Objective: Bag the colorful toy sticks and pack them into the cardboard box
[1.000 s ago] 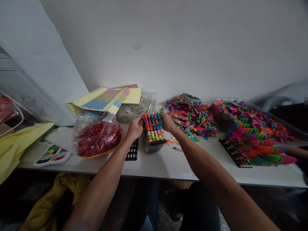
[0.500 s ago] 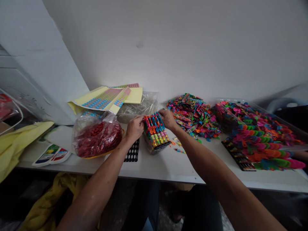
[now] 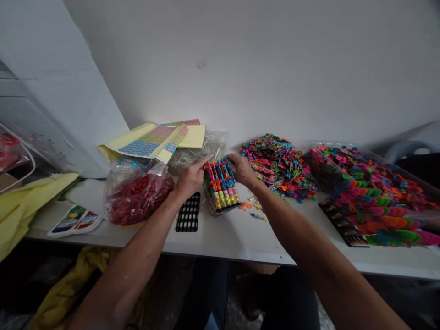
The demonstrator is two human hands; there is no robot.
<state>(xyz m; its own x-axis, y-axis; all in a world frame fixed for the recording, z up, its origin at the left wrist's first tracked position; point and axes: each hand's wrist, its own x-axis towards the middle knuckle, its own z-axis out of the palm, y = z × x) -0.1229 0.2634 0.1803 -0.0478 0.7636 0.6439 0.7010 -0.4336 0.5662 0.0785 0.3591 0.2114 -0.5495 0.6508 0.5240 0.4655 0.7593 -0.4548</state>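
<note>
A pack of colourful small toys [image 3: 222, 183], standing in rows with patterned lower ends and pink, orange and blue tops, is held between my two hands above the white table. My left hand [image 3: 192, 178] grips its upper left edge, fingers closed. On the upper right edge my right hand [image 3: 241, 169] is closed as well. Clear plastic seems to wrap the pack. Left of it lies a black tray with holes [image 3: 188, 213]. Orange bits [image 3: 245, 206] and a small patterned tube [image 3: 259, 217] lie to its right.
Behind my right hand is a heap of bright plastic pieces [image 3: 278, 165]; farther right stands a clear bin [image 3: 378, 169] of similar ones. A bag of dark red material [image 3: 139, 197] sits on the left, under sticker sheets [image 3: 149, 140]. The table's front edge [image 3: 240, 257] runs near my legs.
The pack has tipped so that its front faces me more and its lower end has risen slightly. My left hand has shifted up, uncovering more of the black tray.
</note>
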